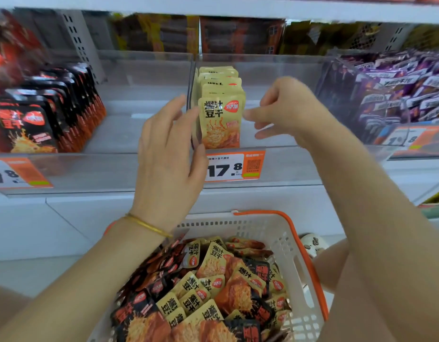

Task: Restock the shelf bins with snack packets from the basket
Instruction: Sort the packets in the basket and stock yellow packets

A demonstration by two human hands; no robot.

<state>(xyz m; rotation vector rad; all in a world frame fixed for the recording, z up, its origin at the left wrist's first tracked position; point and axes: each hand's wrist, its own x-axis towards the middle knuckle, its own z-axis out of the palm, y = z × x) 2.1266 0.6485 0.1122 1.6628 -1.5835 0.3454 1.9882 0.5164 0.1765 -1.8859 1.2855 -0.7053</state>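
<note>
A row of yellow snack packets (220, 119) stands upright at the left side of the middle clear shelf bin (282, 70). My left hand (169, 154) rests against the left edge of the front packet, fingers spread and thumb near its bottom corner. My right hand (290, 107) hovers at the packet's right edge with fingers loosely curled and one fingertip touching it. Neither hand lifts a packet. Below, a white basket (285, 235) with an orange handle holds several loose yellow and black packets (213, 287).
The left bin holds a row of black packets (48, 114); its right part shows bare floor. Purple packets (398, 90) fill the right bin. An orange price tag (234, 166) reading 17.8 hangs on the shelf front. Boxes sit behind on the shelf.
</note>
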